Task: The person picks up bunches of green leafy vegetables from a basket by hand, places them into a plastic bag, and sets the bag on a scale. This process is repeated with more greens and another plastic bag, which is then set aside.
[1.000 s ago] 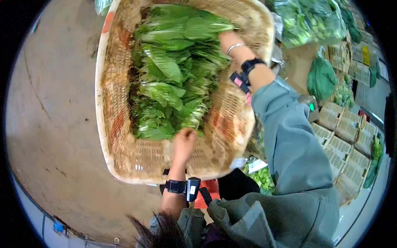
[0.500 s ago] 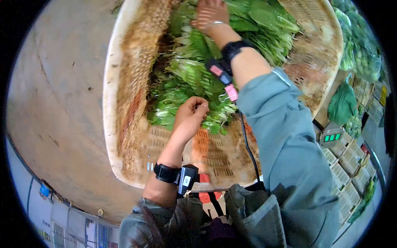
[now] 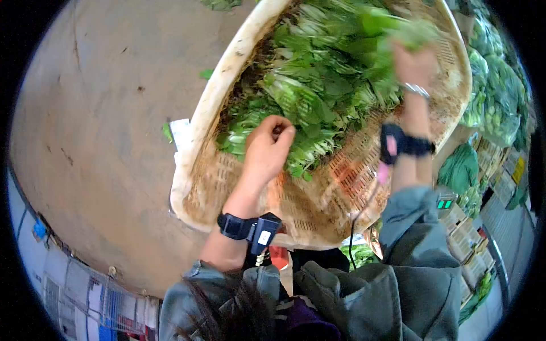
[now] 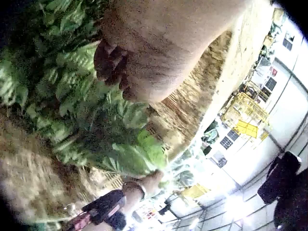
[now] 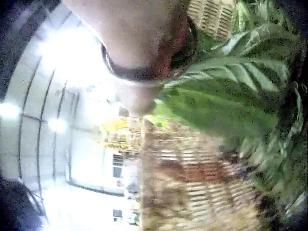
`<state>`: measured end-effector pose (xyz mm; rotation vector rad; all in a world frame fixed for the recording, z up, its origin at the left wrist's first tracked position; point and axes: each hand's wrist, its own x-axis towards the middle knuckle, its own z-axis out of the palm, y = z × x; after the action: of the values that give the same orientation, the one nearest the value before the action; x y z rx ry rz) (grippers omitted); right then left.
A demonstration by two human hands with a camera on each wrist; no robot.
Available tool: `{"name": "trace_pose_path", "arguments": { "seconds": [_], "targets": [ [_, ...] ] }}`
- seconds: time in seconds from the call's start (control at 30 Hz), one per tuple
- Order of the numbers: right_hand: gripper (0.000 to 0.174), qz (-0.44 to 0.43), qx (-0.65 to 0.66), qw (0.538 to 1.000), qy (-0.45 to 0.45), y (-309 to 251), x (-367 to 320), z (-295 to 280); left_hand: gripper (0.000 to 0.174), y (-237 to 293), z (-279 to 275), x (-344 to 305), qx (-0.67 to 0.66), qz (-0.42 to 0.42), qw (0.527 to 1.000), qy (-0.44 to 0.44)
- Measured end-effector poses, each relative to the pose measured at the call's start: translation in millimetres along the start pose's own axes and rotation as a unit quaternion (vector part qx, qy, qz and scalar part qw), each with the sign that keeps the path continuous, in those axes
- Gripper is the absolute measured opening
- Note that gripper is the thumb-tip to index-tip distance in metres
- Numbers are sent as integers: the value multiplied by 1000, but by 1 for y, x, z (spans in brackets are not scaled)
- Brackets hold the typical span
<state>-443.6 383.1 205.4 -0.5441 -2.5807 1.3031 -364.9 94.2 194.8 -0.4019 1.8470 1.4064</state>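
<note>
A large plastic basket (image 3: 196, 142), stained brown inside, holds a heap of leafy green vegetables (image 3: 310, 85) with pale stems. Above its near end is my left hand (image 3: 267, 148), fingers curled in and thumb against them, with nothing visible in its grasp. Toward the basket's right wall, my right hand (image 3: 415, 65) grips some leafy greens (image 3: 418, 34), blurred by motion. In the right wrist view, long green leaves (image 5: 211, 108) trail from that hand over the basket wall, and its fingers are mostly hidden.
Bagged greens (image 3: 500, 96) and a green sack (image 3: 458, 169) stand right of the basket. Beyond them are a lit green display (image 3: 445, 203) and stacked crates (image 3: 475, 261). Loose leaves lie on the concrete floor (image 3: 119, 113), left of the basket.
My right hand has swung from the far part of the heap to the right, now with greens in its grip. My left hand stays curled over the near end. The basket appears tilted in view.
</note>
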Motion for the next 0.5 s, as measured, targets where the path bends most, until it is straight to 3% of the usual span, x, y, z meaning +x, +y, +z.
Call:
{"name": "trace_pose_path", "arguments": {
  "seconds": [0.03,0.07,0.1,0.17,0.23,0.27,0.3,0.37,0.43,0.47,0.5],
  "targets": [
    [38,78,226,971,15,4,-8,-10,25,5,3,-6,-38,8,999,-4],
    [40,96,-58,991,-73,-11,-16,-9,33,8,10,-14,-39,41,998,19],
    [43,95,-337,925,-148,-28,-21,-6,42,12,15,-17,-43,82,995,43],
    [48,54,-223,935,-271,-57,-63,7,76,23,14,-38,-51,104,992,42],
    [51,124,-146,871,-451,-80,-92,18,97,14,18,-49,-46,121,991,29],
    [50,106,-109,853,-500,-83,-103,28,103,14,19,-56,-163,86,983,-13],
    [49,86,-71,829,-548,-84,-112,40,96,16,18,-63,-192,48,978,-63],
    [48,-36,18,745,-666,-80,-123,64,80,-15,13,-69,-144,12,989,13],
    [46,67,51,600,-796,-73,-109,86,60,-35,-11,-65,-268,-168,948,-17],
    [43,112,88,578,-804,-64,-96,99,50,-55,-18,-65,-364,-207,908,-28],
    [44,163,3,653,-739,-46,-88,117,41,-73,-20,-65,-457,-243,855,-38]
  ]
}}
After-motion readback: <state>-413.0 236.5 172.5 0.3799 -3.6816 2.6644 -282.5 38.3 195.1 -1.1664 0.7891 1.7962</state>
